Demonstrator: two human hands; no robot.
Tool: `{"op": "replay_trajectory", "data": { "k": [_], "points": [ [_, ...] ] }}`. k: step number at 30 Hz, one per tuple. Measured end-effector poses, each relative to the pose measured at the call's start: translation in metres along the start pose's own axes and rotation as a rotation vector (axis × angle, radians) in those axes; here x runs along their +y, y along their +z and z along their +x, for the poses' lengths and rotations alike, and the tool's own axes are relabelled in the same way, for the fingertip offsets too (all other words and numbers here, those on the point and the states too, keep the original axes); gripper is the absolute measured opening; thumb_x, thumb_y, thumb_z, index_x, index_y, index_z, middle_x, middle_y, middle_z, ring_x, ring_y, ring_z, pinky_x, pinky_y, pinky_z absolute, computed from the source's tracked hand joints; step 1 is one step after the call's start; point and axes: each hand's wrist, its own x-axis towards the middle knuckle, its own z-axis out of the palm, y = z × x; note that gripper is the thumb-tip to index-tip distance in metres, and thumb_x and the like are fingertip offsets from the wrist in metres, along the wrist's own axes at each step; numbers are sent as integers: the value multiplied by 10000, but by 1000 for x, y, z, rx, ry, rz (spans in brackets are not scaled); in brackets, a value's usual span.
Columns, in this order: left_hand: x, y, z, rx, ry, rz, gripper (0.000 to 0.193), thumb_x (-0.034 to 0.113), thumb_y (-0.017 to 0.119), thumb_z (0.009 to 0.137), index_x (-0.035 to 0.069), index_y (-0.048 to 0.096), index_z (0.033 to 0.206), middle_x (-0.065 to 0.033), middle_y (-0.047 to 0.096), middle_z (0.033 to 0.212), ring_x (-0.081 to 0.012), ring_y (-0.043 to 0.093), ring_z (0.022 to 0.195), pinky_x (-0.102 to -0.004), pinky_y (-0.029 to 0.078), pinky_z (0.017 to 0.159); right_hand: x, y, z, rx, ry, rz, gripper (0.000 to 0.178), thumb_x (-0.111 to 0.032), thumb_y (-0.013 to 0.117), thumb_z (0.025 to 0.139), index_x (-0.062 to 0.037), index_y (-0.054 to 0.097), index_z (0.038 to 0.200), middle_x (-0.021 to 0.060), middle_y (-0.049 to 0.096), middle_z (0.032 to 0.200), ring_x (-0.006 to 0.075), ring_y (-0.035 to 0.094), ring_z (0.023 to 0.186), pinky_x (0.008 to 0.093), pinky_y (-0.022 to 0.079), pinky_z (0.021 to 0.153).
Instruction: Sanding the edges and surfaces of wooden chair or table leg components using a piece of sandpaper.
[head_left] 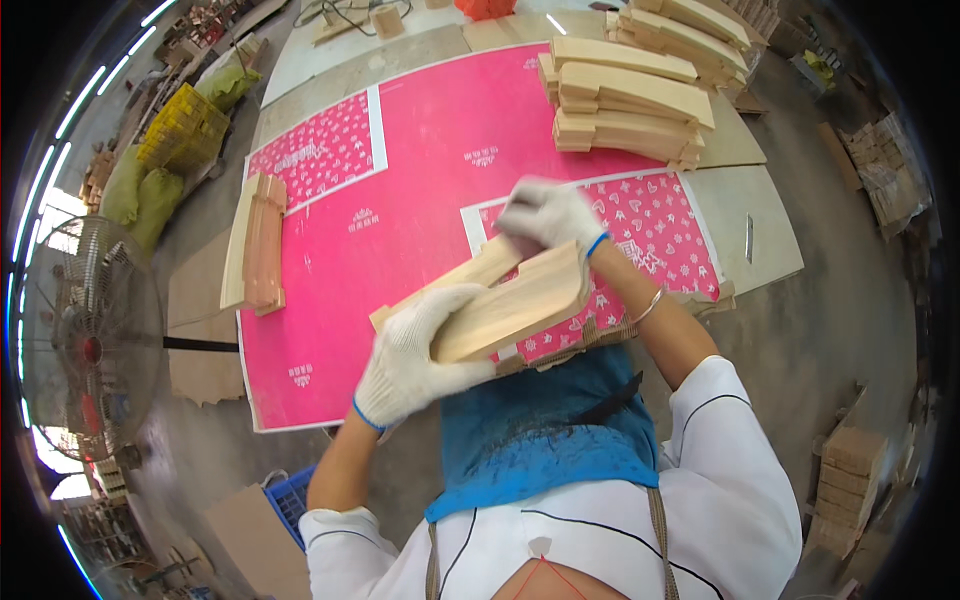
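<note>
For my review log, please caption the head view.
Gloved left hand grips pale shaped wood over a pink-covered table, gloved right hand close by.

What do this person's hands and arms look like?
The left hand and right hand wear white knitted gloves with blue cuff edges. A thin silvery bangle circles the bare right forearm. The short white fabric sleeves each carry a thin dark line.

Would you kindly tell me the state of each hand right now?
Left hand: closed, holding pale wooden pieces.
Right hand: curled at their far end, blurred; grip unclear.
</note>
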Motion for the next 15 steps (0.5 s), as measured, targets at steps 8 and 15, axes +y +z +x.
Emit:
{"op": "replay_trajectory", "data": {
  "k": [8, 15],
  "points": [
    [-5, 25, -2, -103, -426, -899, 536, 314, 569, 912, -13, 507, 1332, -133, 629, 1162, -212, 644, 960, -367, 518, 877, -75, -14, -38, 325, -243, 452, 128, -200, 704, 858, -89, 701, 921, 86, 670, 776, 182, 668, 685, 281, 540, 663],
    [11, 19, -12, -146, -279, -397, 486, 178, 571, 858, -43, 551, 1290, -95, 647, 990, -172, 626, 898, -309, 514, 827, -28, -30, -9, 295, -50, -51, 261, -357, 687, 850, -100, 700, 894, 81, 696, 836, 265, 679, 775, 351, 549, 668]
  ]
}}
